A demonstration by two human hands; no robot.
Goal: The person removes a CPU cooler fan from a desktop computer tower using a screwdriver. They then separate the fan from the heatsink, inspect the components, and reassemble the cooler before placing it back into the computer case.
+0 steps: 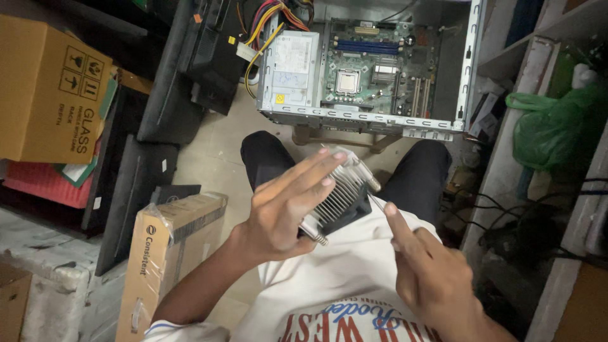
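Over the lap, the left hand [288, 206] grips a stiff, probably weighty heatsink [342, 196] by its sides, sparing the thin fins, while the right hand [430, 269] pinches what seems a thin tool.

finned metal heatsink [342, 193] with black fan base, tilted, held above the lap, screw posts protruding

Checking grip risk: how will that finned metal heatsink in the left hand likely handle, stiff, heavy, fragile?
The heatsink is a dense block of metal fins, so probably rigid and heavy for its size. The thin fins look bendable under hard pinching. The left hand wraps it from one side, while the right hand only touches its edge; the protruding screws could snag.
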